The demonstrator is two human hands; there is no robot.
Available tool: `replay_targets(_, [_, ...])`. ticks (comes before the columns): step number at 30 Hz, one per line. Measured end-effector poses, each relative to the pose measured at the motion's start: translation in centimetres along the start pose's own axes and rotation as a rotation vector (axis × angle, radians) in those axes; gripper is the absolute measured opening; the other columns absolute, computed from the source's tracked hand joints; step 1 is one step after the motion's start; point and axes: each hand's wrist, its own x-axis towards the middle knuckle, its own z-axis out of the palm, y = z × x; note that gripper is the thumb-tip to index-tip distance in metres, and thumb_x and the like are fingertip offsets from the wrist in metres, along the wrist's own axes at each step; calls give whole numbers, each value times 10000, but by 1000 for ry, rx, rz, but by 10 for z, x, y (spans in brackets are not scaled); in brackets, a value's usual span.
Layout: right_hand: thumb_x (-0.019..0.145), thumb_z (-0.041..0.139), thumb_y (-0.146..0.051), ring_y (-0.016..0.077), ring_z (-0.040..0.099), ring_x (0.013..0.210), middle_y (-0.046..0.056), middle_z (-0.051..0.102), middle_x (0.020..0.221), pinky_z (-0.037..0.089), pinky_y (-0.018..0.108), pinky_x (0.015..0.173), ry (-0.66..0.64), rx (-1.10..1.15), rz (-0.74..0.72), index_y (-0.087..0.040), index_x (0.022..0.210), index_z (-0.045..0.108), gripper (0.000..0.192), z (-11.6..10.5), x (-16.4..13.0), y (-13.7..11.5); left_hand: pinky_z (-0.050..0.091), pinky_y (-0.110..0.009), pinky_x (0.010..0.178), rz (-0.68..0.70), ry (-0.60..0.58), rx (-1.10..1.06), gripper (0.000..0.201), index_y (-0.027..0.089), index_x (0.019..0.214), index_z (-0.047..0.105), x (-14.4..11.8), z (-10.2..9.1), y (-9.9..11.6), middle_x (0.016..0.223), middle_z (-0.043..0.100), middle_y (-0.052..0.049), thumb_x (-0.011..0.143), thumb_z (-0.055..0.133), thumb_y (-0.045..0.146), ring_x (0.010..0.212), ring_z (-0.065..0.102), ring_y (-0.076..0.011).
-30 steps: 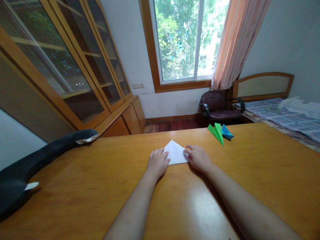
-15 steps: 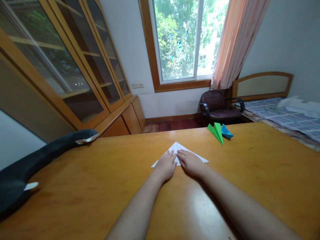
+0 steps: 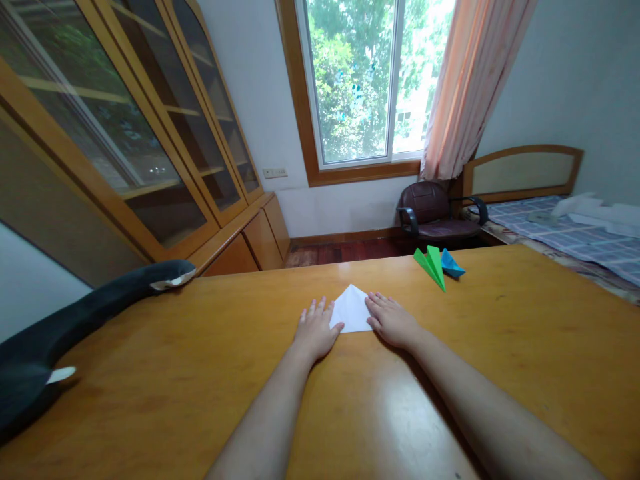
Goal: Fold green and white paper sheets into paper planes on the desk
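Note:
A folded sheet of white paper [image 3: 351, 312] lies flat on the wooden table, its pointed top facing away from me and its straight edge towards me. My left hand [image 3: 317, 330] rests palm down on the paper's left side, fingers spread. On the right side my right hand [image 3: 393, 320] lies flat as well, its fingers stretched out over the paper. The two outer corners are hidden under my hands, while the middle of the sheet shows between them.
A green paper plane [image 3: 431, 267] and a blue paper boat [image 3: 453, 264] sit near the far edge of the table [image 3: 200, 373]. At the left edge lies a dark curved object [image 3: 100, 300] with white parts. Beyond the table stand a chair [image 3: 427, 210] and a bed [image 3: 590, 227].
My hands have slid outwards from the middle of the paper, left hand to the left and right hand to the right. More of the sheet's centre shows now.

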Motion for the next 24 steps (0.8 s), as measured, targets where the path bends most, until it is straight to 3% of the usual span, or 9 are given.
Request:
replay_targets(4, [889,482,-317,305,319,1401,178,362,1509,241,476,1141,44,15,0,-114,1412,458,561,0,0,-1,221,-538,1127,34,86,-22,646,136,1424,418,-2,-1,3,1489,397,-182,871,520,453,1388,325,-361])
replay_targets(8, [866,500,-285,289,420,1335,200,465,1436,297,423,1124,124,45,15,-71,1389,476,566,0,2,-2,335,-411,1071,113,161,-89,599,160,1374,476,-4,-3,9,1324,568,-148,834,591,391,1226,500,-297])
replay_targets(16, [808,519,-212,272,504,1246,183,550,1356,354,385,1095,198,64,-3,-55,1339,521,554,0,5,-4,381,-371,1046,71,226,-211,654,145,1340,509,-2,0,10,1273,577,-135,747,687,355,1172,527,-272])
replay_targets(24, [777,532,-198,270,485,1272,165,535,1375,350,419,1104,283,141,17,-108,1342,513,573,3,7,-1,415,-375,1054,69,321,-350,538,174,1288,546,3,4,4,1271,605,-102,756,628,179,1164,561,-246])
